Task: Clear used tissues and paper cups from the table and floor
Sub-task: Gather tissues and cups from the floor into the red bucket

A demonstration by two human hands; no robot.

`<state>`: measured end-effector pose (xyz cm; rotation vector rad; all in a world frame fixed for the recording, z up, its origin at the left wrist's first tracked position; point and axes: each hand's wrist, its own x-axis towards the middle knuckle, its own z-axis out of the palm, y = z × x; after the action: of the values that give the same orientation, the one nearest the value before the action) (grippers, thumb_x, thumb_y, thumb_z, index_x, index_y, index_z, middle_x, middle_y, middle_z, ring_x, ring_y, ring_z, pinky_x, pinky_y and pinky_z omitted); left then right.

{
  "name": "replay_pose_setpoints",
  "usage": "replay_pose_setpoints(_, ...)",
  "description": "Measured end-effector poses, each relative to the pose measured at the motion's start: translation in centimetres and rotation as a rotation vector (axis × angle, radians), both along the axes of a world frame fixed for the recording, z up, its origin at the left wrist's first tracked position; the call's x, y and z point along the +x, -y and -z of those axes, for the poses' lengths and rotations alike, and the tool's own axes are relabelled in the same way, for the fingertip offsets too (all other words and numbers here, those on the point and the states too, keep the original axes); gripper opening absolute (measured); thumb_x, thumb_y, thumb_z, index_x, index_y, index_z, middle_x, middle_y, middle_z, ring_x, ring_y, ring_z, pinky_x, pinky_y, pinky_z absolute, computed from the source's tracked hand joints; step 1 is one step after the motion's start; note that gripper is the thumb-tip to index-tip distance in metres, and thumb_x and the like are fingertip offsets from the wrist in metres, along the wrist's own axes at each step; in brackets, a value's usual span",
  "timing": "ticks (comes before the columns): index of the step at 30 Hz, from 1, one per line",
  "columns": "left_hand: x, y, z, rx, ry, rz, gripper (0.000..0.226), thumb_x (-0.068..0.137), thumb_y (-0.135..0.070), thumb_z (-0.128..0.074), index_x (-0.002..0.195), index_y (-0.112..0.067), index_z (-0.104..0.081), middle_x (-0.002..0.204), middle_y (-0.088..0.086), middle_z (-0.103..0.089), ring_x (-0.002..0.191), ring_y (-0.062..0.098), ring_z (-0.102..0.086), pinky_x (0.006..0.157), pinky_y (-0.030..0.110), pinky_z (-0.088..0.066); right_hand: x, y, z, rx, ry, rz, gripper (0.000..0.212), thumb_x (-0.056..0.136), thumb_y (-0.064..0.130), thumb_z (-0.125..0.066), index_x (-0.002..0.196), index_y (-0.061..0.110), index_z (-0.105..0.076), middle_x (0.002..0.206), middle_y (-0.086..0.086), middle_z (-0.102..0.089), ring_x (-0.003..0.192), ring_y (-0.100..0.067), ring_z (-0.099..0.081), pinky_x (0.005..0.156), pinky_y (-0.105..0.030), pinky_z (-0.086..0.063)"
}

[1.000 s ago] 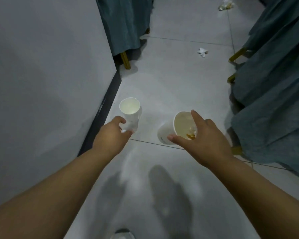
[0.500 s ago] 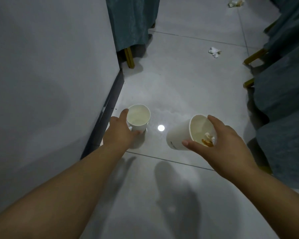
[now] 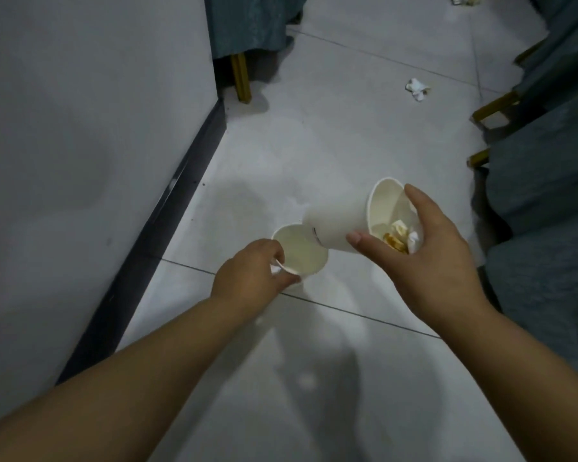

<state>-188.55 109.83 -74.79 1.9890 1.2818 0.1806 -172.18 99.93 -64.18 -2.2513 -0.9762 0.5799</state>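
The left hand (image 3: 247, 273) pinches the near rim of an empty paper cup (image 3: 301, 253) between thumb and fingers. The cup is mouth up, just to the right of the dark skirting board (image 3: 167, 228); whether it rests on the floor (image 3: 314, 145) I cannot tell. The right hand (image 3: 427, 261), farther from the board, curls thumb and fingers round the mouth of a second cup (image 3: 341, 225). That cup is tipped on its side, its base overlapping the first cup's rim. It is white and holds a crumpled tissue (image 3: 401, 228) and an orange scrap.

The step looks like nesting the cups. Next, the tipped cup needs righting and lowering into the empty one without spilling. A loose tissue (image 3: 417, 89) lies well to the right of the board, not yet collected.
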Motion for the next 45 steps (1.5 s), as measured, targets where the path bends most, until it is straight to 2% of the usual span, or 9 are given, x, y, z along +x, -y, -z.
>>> replay_pose_setpoints(5,-0.2,2.8,0.1,-0.068,-0.016,-0.013,0.060,0.073,-0.052,-0.071,0.118,-0.028,-0.039,0.114,-0.004,-0.060,0.091,0.018,-0.057,0.071,0.029,-0.045,-0.8,0.8,1.6,-0.175,0.093,-0.141,0.103,0.060,0.068,-0.068,0.146,0.038,-0.020,0.135,0.002,-0.042,0.111,-0.012,-0.046,0.085,-0.028,-0.043)
replay_pose_setpoints(13,-1.0,2.9,0.5,-0.167,-0.005,-0.012,0.097,0.066,-0.054,-0.077,0.140,-0.032,-0.018,0.139,-0.004,-0.049,0.114,0.021,-0.057,0.089,0.037,-0.051,-2.8,-0.7,4.1,-0.420,0.178,-0.411,0.121,0.054,0.073,-0.071,0.148,0.038,-0.004,0.143,-0.001,-0.035,0.123,-0.023,-0.045,0.093,-0.036,-0.046)
replay_pose_setpoints(17,-2.0,3.1,0.1,-0.240,0.012,-0.012,0.108,0.056,-0.058,-0.081,0.142,-0.036,-0.018,0.131,-0.007,-0.051,0.113,0.016,-0.054,0.091,0.036,-0.049,-1.8,0.1,3.7,-0.281,0.052,-0.256,0.095,0.069,0.062,-0.069,0.147,0.035,-0.023,0.139,0.000,-0.043,0.121,-0.019,-0.048,0.086,-0.027,-0.038)
replay_pose_setpoints(23,-0.8,3.3,-1.3,-0.304,0.015,-0.080,0.085,0.066,-0.080,-0.044,0.136,-0.033,-0.034,0.110,-0.005,-0.058,0.101,0.021,-0.059,0.088,0.042,-0.052,0.4,3.4,3.5,-0.132,0.048,-0.043,0.048,0.082,0.051,-0.063,0.123,0.028,-0.053,0.116,0.005,-0.054,0.092,-0.008,-0.047,0.078,-0.025,-0.036)
replay_pose_setpoints(26,0.9,2.9,-1.2,-0.247,-0.033,-0.137,0.050,0.087,-0.054,-0.053,0.130,-0.029,-0.044,0.102,-0.001,-0.058,0.098,0.026,-0.059,0.086,0.040,-0.052,1.0,4.7,4.1,-0.150,0.009,0.001,0.043,0.082,0.048,-0.064,0.119,0.028,-0.055,0.106,0.009,-0.050,0.090,-0.011,-0.051,0.076,-0.026,-0.041)
replay_pose_setpoints(29,1.9,2.9,-1.3,-0.193,-0.078,-0.142,0.033,0.086,-0.027,-0.054,0.120,-0.026,-0.053,0.097,0.003,-0.060,0.086,0.026,-0.059,0.072,0.032,-0.049,1.6,5.3,4.4,-0.136,-0.022,0.032,0.040,0.081,0.046,-0.066,0.116,0.027,-0.057,0.105,0.008,-0.052,0.089,-0.013,-0.053,0.076,-0.027,-0.043)
replay_pose_setpoints(35,3.5,3.2,-4.7,-0.126,-0.117,-0.101,0.035,0.085,-0.022,-0.054,0.119,-0.028,-0.055,0.087,-0.002,-0.055,0.081,0.024,-0.058,0.067,0.029,-0.046,3.3,4.9,1.8,-0.083,-0.056,0.032,0.038,0.082,0.046,-0.065,0.114,0.027,-0.056,0.106,0.006,-0.055,0.091,-0.013,-0.056,0.079,-0.030,-0.049)
replay_pose_setpoints(40,5.6,3.4,-13.5,-0.103,-0.100,-0.111,0.036,0.086,-0.023,-0.053,0.122,-0.028,-0.053,0.090,-0.002,-0.055,0.082,0.023,-0.058,0.068,0.030,-0.049,5.0,5.6,-5.4,0.025,-0.203,0.090,0.033,0.082,0.043,-0.066,0.111,0.028,-0.057,0.108,0.007,-0.059,0.097,-0.013,-0.058,0.083,-0.032,-0.052)
replay_pose_setpoints(45,7.9,5.1,-26.0,-0.145,-0.100,-0.122,0.036,0.087,-0.023,-0.053,0.122,-0.030,-0.053,0.079,-0.010,-0.052,0.074,0.016,-0.058,0.060,0.028,-0.049,6.4,8.4,-16.9,0.066,-0.317,0.135,0.022,0.081,0.039,-0.069,0.099,0.031,-0.059,0.088,0.010,-0.061,0.077,-0.010,-0.061,0.065,-0.024,-0.052)
